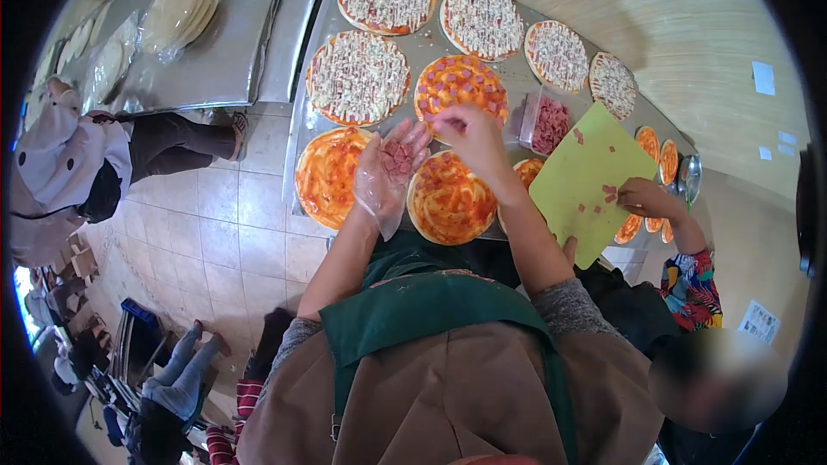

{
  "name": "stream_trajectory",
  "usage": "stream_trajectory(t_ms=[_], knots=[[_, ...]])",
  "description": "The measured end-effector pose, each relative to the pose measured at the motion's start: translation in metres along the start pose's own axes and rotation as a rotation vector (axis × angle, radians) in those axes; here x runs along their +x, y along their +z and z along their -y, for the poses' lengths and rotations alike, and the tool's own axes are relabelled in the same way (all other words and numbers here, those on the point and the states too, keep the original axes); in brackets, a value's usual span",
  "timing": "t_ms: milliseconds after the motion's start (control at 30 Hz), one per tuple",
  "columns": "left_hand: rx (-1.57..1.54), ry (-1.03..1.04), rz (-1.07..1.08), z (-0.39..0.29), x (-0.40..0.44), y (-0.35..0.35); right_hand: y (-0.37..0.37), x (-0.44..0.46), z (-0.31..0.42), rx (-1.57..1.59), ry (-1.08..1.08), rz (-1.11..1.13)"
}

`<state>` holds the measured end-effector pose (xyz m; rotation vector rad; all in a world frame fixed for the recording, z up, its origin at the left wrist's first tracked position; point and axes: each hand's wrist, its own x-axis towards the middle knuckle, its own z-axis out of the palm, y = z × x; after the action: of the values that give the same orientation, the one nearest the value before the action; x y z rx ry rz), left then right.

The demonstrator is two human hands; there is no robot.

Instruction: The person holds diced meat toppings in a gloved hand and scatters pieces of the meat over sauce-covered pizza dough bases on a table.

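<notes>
My left hand (389, 174), in a clear plastic glove, is palm up and cupped, holding small diced ham pieces (397, 160). My right hand (469, 133) is bare, with its fingertips pinched together at the near edge of a pizza base (457, 84) that has sauce and pink ham cubes on it. What the pinch holds, if anything, is too small to make out. Below my hands lies a sauced pizza base (452, 202). Another sauced base (332, 179) sits left of my left hand. A clear tub of chopped ham (549, 125) stands right of my right hand.
A co-worker's hand (646, 198) touches ham bits on a yellow-green cutting sheet (586, 164), right of my right forearm. Several cheese-topped pizzas (357, 77) fill the back of the metal table (424, 40). A metal bowl (689, 176) stands far right. A person (129, 151) is at the left.
</notes>
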<state>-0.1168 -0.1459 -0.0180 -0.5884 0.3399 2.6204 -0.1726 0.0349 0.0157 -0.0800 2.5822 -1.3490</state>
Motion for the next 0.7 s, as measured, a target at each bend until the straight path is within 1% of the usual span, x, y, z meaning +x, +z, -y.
stream_trajectory(t_ms=[67,167,200,300,400,500,600,700], knots=[[0.045,0.011,0.011,0.000,0.000,0.001,0.006,-0.015,0.030,-0.014,-0.147,0.150],[0.068,0.022,-0.003,0.003,0.004,-0.001,0.027,-0.026,0.028,-0.096,-0.268,0.043],[0.071,0.024,-0.014,0.005,0.006,-0.003,0.028,-0.025,0.028,-0.220,-0.406,-0.024],[0.104,0.001,-0.005,0.007,0.009,-0.008,0.031,-0.026,0.022,-0.224,-0.379,0.012],[0.072,-0.054,-0.001,0.011,0.006,-0.008,0.030,-0.028,0.015,-0.216,-0.283,0.051],[0.082,-0.081,-0.015,0.014,0.004,-0.010,0.017,-0.027,0.018,0.244,0.029,0.125],[0.033,-0.101,-0.018,0.013,0.002,-0.004,0.007,-0.011,-0.036,0.323,-0.083,-0.074],[0.009,-0.087,-0.015,0.013,0.003,-0.011,-0.031,0.006,-0.055,0.374,0.250,-0.037]])
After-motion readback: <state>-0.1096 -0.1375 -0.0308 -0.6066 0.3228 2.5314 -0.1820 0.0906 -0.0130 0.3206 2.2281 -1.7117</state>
